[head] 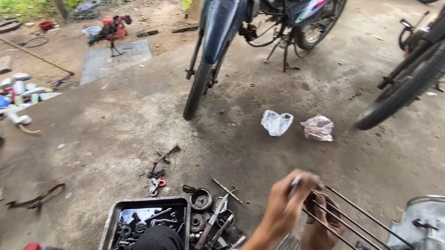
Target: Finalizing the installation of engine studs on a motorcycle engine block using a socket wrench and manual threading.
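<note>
The left hand (285,203) is pinching the near ends of several long thin metal rods (358,226), with the thumb and the fingers pressed together around a small tip at the top. The right hand (320,232) is lying just behind it, lower and to the right, and its fingers are curling around the same rods; how tight this grip is, one cannot tell exactly. The rods are running to the right and down toward a grey metal engine part (436,244) standing on the floor at the near right, and they seem to enter it.

Judging from this, the person is working on the rod ends, probably gathering or aligning them. The next move would call for keeping the rods parallel and for a steady hold, because they are thin and could bend or slip apart.

Just left of the hands, a dark metal tray (113,224) is lying on the concrete floor (123,125), filled with small bolts and parts, and more loose tools and round parts (207,217) are lying between the tray and the hands. This near-left side is crowded, so there is little room there. More rods are lying on the floor under the hands.

Farther away the floor is more open. Two crumpled plastic bags (297,125) are lying in the middle, well apart from the hands. A blue motorcycle (218,36) is standing at the far middle, and the wheel of another motorcycle (411,84) is at the far right.
</note>
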